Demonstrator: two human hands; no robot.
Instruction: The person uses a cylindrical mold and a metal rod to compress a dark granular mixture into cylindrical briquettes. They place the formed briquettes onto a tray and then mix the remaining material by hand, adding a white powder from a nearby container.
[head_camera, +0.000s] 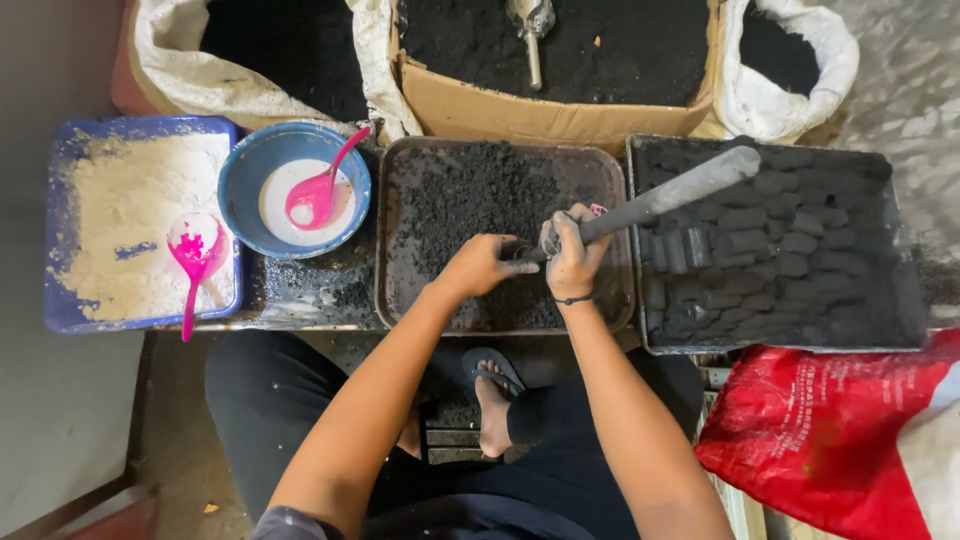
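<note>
My right hand (574, 252) is shut around a grey metal tube-shaped press tool (670, 195), which slants up to the right over the trays. My left hand (482, 265) rests on the black powder in the middle brown tray (390, 240), fingers curled against the tool's lower end. The tool's tip is hidden between my hands. The right-hand dark tray (640, 330) holds several rows of black pressed cylinders (760, 240).
A blue bowl (240, 190) with white liquid and a pink spoon (318, 195) stands left of the middle tray. A blue tray (55, 250) of pale powder holds another pink spoon (193, 255). A cardboard box (520, 115) and white sacks of black powder stand behind; a red bag (820, 430) lies lower right.
</note>
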